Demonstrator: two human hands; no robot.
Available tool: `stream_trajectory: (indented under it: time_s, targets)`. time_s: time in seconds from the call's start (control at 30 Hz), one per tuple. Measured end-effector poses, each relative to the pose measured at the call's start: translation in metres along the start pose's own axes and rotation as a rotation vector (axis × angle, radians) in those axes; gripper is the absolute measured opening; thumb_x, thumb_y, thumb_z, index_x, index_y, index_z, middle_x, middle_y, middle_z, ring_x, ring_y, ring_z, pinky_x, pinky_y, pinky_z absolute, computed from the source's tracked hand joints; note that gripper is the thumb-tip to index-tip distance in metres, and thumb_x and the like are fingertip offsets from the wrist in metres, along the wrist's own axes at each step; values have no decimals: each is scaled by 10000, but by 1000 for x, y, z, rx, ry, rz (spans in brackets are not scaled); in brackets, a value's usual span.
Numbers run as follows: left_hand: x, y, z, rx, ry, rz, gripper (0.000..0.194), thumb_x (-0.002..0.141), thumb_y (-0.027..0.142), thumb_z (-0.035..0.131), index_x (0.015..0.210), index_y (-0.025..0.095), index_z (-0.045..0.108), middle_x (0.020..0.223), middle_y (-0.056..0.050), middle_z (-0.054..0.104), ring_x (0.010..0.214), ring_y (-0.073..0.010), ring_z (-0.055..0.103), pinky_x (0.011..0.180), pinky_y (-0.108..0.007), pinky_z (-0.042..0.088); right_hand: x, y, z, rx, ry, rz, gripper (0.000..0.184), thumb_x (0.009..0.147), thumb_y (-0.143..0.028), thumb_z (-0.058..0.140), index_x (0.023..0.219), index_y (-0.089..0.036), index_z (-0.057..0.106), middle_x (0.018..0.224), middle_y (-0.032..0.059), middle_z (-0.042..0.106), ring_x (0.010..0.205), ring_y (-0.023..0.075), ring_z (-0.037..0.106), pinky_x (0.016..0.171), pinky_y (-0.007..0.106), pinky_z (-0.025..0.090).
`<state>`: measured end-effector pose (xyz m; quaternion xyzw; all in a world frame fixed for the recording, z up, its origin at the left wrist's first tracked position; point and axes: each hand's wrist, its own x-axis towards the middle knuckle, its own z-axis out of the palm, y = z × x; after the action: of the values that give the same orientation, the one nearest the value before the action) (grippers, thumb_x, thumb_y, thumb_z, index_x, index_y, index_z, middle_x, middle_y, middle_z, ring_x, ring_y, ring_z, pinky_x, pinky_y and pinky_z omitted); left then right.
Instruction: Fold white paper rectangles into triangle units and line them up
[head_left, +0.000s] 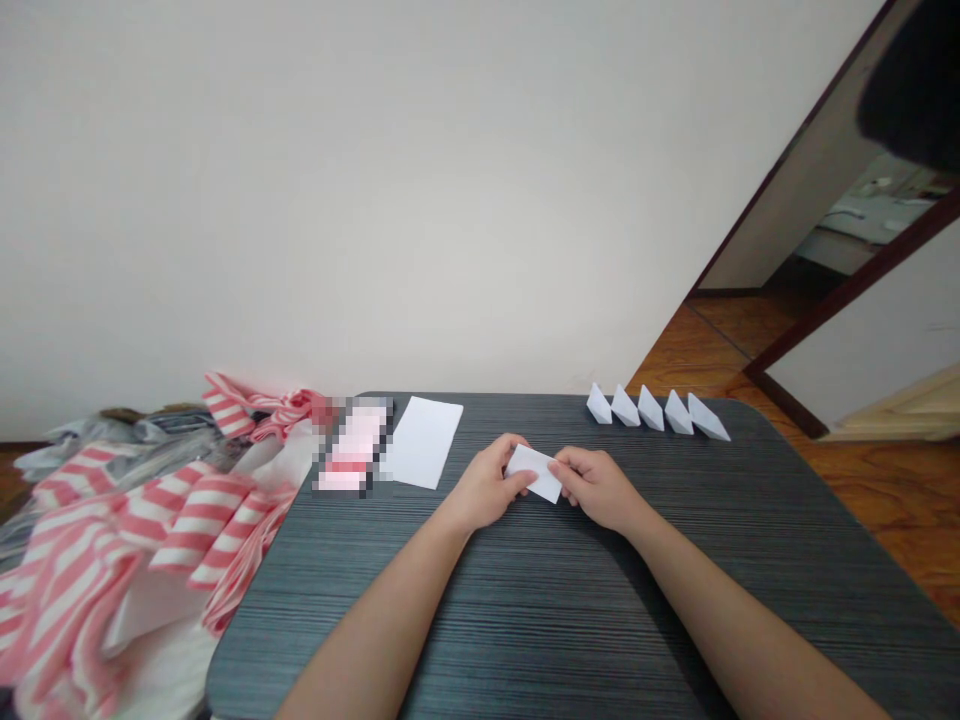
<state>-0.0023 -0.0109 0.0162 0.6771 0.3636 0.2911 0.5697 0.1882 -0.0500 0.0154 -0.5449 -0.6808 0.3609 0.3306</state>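
Both hands meet over the middle of a dark striped table (570, 620). A small folded white paper (534, 472) is held between them. My left hand (487, 485) pinches its left end with curled fingers. My right hand (596, 485) grips its right end, thumb on top. The paper sits just above the tabletop, tilted slightly down to the right.
Several folded white paper boats (656, 410) stand in a row at the table's far right. A flat white sheet (424, 442) lies far left beside a pixelated pink item (352, 445). Red-and-white striped cloth (150, 530) is heaped left of the table. A doorway opens at right.
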Motion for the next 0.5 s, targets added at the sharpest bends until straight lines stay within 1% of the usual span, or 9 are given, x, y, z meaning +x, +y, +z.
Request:
stream_trajectory:
  time_s: [0.1, 0.27, 0.4, 0.5]
  targets:
    - [0, -3, 1, -43, -4, -29, 301, 773, 258, 560, 1048, 181, 465, 693, 15, 553, 550, -86, 503, 486, -181, 374, 0, 1, 0, 16, 8, 19, 262, 877, -338, 439, 696, -176, 540, 517, -26, 544, 433, 99, 509, 455, 203, 387]
    - [1, -3, 1, -50, 1, 23, 219, 777, 231, 562, 970, 174, 475, 710, 13, 563, 602, -91, 533, 550, -192, 397, 1, 2, 1, 49, 9, 33, 250, 869, -333, 449, 701, -175, 548, 506, -30, 535, 423, 94, 492, 455, 202, 381]
    - [1, -5, 1, -45, 2, 25, 243, 787, 233, 552, 1004, 175, 461, 724, 9, 569, 596, -94, 534, 536, -193, 389, 0, 3, 2, 95, -27, 45, 207, 838, -335, 505, 723, -170, 555, 510, -31, 543, 432, 96, 496, 454, 199, 375]
    - [0, -6, 2, -43, -14, 39, 241, 788, 232, 554, 1005, 173, 467, 731, 6, 569, 618, -99, 542, 559, -200, 400, -1, 5, 3, 101, -66, 59, 206, 828, -343, 525, 734, -165, 569, 497, -27, 554, 437, 104, 511, 453, 199, 372]
